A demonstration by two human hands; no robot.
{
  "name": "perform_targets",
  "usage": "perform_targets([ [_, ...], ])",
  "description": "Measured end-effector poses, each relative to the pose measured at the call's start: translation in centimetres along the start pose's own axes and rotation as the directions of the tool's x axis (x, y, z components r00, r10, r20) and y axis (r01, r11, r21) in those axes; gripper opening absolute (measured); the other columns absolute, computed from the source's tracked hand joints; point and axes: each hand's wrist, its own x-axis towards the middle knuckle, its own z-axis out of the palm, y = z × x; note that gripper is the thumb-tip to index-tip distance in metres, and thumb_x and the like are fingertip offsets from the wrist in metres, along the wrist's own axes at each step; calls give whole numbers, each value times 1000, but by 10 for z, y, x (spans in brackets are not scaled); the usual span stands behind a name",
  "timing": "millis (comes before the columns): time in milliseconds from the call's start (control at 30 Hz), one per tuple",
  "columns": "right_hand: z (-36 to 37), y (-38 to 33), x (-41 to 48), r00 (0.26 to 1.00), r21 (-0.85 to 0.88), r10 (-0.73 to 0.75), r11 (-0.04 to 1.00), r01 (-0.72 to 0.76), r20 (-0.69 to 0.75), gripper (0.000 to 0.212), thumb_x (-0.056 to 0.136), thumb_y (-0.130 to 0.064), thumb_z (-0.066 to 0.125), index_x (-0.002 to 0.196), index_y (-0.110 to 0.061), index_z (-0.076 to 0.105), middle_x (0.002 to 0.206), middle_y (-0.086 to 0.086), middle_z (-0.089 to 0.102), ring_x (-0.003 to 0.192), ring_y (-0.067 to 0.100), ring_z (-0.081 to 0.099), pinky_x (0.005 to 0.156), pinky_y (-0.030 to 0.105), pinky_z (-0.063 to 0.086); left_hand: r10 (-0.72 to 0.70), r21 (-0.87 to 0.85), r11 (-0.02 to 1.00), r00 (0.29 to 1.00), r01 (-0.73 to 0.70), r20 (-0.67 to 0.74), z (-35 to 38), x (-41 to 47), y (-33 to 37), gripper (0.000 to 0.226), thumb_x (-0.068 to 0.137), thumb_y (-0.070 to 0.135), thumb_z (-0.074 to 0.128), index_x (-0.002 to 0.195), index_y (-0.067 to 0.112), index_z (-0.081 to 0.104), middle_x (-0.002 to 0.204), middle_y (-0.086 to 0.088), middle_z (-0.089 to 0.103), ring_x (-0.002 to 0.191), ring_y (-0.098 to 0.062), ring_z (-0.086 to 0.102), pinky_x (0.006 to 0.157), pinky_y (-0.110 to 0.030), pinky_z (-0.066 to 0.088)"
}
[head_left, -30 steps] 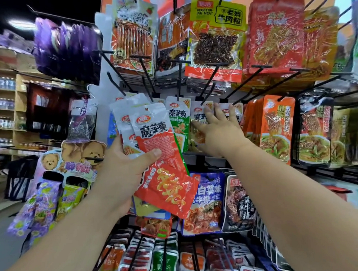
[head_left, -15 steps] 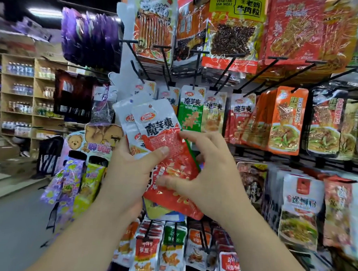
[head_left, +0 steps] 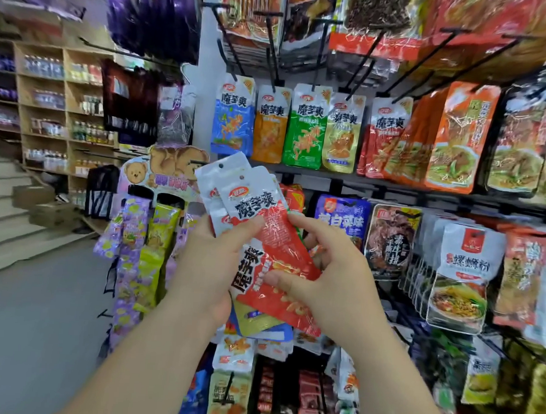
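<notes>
Konjac snack pouches [head_left: 234, 188], flat glossy foil with white tops and punched hang holes, are fanning out between both hands in front of a wire peg rack [head_left: 378, 183]. Left hand [head_left: 207, 266] is gripping the stack, thumb pressing on top; right hand [head_left: 337, 287] is pinching the red front pouch [head_left: 282, 249] (crinkled, shiny). Matching pouches [head_left: 305, 125] are hanging just behind; wooden shelves [head_left: 44, 103] and grey floor [head_left: 34, 320] are lying leftward.

both hands [head_left: 210, 267] grip a fanned, perhaps five-strong, stack of snack packets [head_left: 273, 239].
</notes>
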Motion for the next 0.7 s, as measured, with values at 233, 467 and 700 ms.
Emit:
perform_targets([
  [233,-16,10,-18,997,41,66,997,-67,29,76,70,-27,93,137,-43,61,110,-8,60,94,-12,58,67,2,44,-79,-66,995,997,78,-21,1,-2,-13,37,92,6,71,125,23,69,105,-6,80,83,-26,79,63,-39,61],
  [467,-28,32,-32,989,30,144,989,-145,23,63,71,-40,89,128,-46,63,84,-7,52,72,0,51,68,14,45,-45,-93,995,996,38,-74,6,2,-20,28,93,7,71,113,28,70,95,1,81,80,-25,79,68,-45,65],
  [700,-45,33,-33,967,341,250,906,-250,45,9,93,-25,72,87,-30,76,80,1,76,66,16,70,57,32,57,128,59,991,986,-123,-102,6,6,-21,25,94,9,74,113,25,67,108,1,80,102,-25,76,92,-51,60],
])
